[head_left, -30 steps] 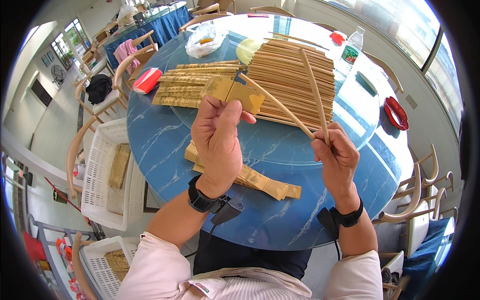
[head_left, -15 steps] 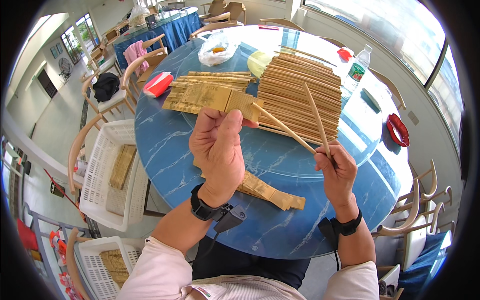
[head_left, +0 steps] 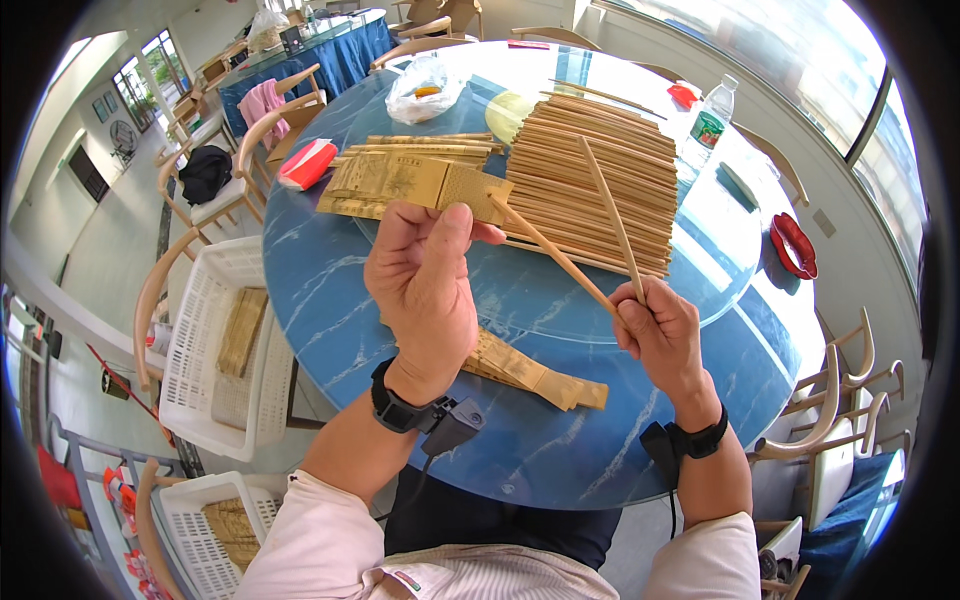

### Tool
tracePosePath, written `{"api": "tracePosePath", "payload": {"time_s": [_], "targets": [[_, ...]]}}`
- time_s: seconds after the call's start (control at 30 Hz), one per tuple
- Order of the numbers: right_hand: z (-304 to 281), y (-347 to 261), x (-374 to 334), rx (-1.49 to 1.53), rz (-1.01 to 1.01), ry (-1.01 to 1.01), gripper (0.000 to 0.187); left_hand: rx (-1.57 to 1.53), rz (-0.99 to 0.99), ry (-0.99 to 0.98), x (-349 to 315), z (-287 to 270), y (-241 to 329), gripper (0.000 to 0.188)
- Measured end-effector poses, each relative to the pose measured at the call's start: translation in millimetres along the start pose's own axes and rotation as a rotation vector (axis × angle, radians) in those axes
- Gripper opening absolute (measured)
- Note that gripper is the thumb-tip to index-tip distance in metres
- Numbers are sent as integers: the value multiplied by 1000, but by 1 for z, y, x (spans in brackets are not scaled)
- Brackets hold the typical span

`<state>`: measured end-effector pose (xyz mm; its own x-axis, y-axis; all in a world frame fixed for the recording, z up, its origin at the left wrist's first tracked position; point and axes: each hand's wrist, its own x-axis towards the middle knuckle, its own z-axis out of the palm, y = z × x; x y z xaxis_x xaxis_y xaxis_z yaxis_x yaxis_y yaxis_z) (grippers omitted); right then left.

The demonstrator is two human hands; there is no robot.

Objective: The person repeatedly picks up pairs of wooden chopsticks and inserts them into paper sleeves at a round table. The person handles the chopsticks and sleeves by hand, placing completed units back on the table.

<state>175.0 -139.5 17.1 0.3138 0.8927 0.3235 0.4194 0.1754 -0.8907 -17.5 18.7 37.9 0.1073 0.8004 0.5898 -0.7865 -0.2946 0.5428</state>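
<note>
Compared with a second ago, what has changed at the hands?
One stick in the right hand has brought its tip nearer, from past the sleeve's far edge to its right end; whether inside, I can't tell. More of the sleeve shows. The left hand still pinches the sleeve; the right still holds the other stick too.

Looks like a dining room.
Furnished with round table [head_left: 330, 290], wooden chairs [head_left: 222, 206], draped second table [head_left: 350, 48], wide window [head_left: 800, 50].

Bright window [head_left: 790, 45], apparently tiled floor [head_left: 118, 250]
</note>
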Motion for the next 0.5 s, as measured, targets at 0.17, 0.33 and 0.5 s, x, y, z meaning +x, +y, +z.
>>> {"api": "tracePosePath", "payload": {"time_s": [0.17, 0.33, 0.5], "targets": [[-8, -2, 4, 30, 48, -62, 16, 29, -19, -6, 0, -1, -1, 7], [-10, 3, 6, 116, 109, -72, 21, 85, -49, -16, 1, 0, -3, 10], [-10, 18, 7, 100, 22, -83, 28, 116, -87, 3, 0, 4, -6, 12]]}}
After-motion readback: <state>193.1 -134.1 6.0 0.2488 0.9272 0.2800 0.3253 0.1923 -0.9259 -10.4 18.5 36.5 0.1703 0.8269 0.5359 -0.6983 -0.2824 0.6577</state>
